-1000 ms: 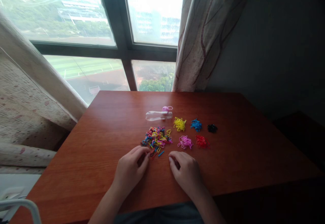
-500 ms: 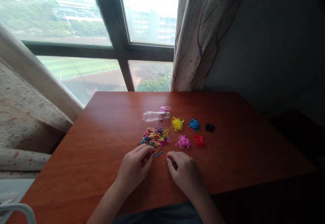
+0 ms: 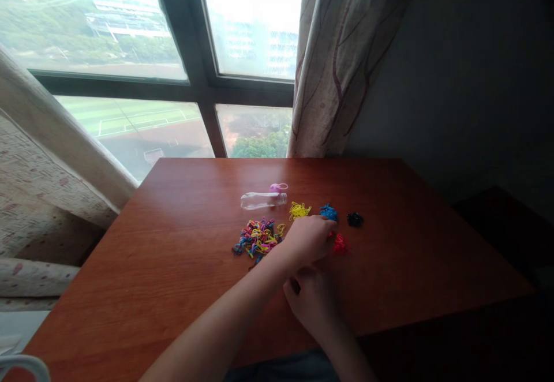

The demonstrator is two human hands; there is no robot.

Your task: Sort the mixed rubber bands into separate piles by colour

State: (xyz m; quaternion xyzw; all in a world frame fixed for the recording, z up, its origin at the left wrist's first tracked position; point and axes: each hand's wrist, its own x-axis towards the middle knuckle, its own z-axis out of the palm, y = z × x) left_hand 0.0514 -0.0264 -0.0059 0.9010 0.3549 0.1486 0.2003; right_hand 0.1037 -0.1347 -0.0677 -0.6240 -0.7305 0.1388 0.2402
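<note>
My left hand (image 3: 312, 236) stretches over the right one, fingers pinched together at the near edge of a pile of blue rubber bands (image 3: 328, 213). What it pinches is too small to make out; a red speck shows by the fingertips. Just beyond them lies a pile of red rubber bands (image 3: 341, 244). My right hand (image 3: 310, 294) rests on the table below, its fingers curled and partly behind the left wrist; whether anything is in them is hidden. A mixed heap of coloured rubber bands (image 3: 258, 236) sits left of my left forearm. The pink pile is covered by my left hand.
Yellow rubber bands (image 3: 299, 210) and black rubber bands (image 3: 355, 219) form separate piles. Behind the heap, a clear bottle (image 3: 262, 200) lies on its side beside a pink looped cap (image 3: 278, 187). The brown table (image 3: 130, 266) meets the window at the back.
My left hand has moved from the mixed heap rightward and away from me, crossing over my right hand to the blue pile. The right hand stays nearly in place, slightly lower in view.
</note>
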